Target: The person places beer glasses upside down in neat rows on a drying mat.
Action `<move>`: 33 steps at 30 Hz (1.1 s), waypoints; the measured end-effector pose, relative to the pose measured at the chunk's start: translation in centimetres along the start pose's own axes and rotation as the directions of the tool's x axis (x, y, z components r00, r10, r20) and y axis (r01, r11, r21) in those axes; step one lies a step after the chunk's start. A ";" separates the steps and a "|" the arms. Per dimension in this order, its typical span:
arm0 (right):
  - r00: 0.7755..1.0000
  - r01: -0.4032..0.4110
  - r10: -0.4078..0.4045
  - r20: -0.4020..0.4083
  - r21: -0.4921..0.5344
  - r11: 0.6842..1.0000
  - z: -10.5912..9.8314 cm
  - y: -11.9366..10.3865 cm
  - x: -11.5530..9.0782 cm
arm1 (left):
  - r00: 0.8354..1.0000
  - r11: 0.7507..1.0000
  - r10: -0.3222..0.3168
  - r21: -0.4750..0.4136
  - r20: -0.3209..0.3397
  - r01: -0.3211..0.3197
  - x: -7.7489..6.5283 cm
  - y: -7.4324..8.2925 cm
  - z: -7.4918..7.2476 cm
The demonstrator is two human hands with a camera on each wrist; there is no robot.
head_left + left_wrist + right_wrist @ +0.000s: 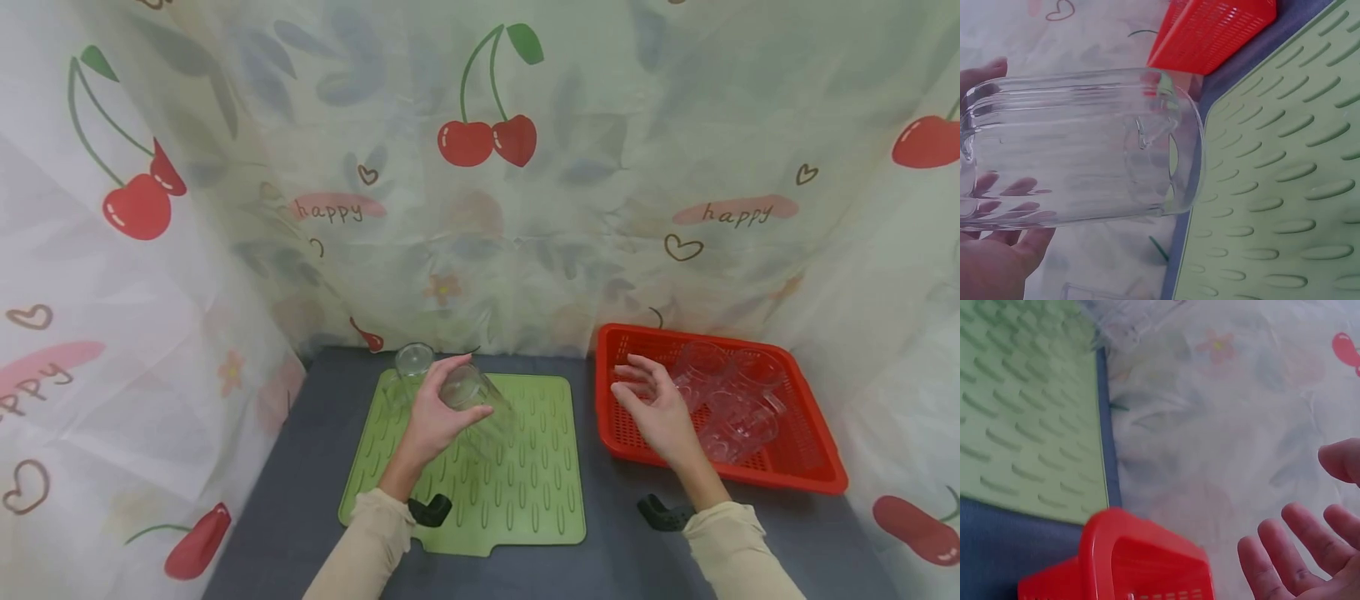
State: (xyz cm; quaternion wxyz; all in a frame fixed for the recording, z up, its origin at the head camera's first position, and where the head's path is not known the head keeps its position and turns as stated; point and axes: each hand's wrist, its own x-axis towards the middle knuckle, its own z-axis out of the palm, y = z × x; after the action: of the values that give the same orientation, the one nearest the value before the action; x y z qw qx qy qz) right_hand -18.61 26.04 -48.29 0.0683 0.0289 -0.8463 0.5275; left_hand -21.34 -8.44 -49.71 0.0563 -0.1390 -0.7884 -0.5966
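We log a grey table [277, 508] bearing a green mat [525, 500] and, to its right, a red basket [720, 473] of clear cups [738, 425]. The left hand [442, 412] curls round a tilted glass [1085, 150] above the mat, apparently off its surface. The right hand [663, 412], fingers loosely spread, holds nothing by the basket's left side. A second glass [414, 360] stands at the mat's far left.
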 end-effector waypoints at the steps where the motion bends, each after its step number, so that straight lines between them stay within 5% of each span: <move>1: 1.000 0.006 -0.006 -0.005 -0.027 1.000 -0.1 0.1 0.0 | 1.000 1.000 -0.005 0.008 0.000 0.005 0.1 -0.1 0.1; 8: 0.999 0.019 -0.024 -0.030 -0.144 0.989 -1.0 0.6 0.5 | 0.998 0.996 -0.058 0.073 0.020 0.057 0.6 -0.7 0.6; 33: 0.998 -0.056 0.054 -0.016 -0.140 0.989 -3.0 0.7 0.1 | 0.993 0.991 -0.070 0.108 -0.099 0.080 3.0 -2.8 2.8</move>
State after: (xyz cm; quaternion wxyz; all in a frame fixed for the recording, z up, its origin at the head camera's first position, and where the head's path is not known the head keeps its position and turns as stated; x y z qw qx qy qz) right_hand -18.49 29.00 -47.56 0.0608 -0.0025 -0.8815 0.4683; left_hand -24.81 -6.01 -52.28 0.0790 -0.0773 -0.8217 -0.5590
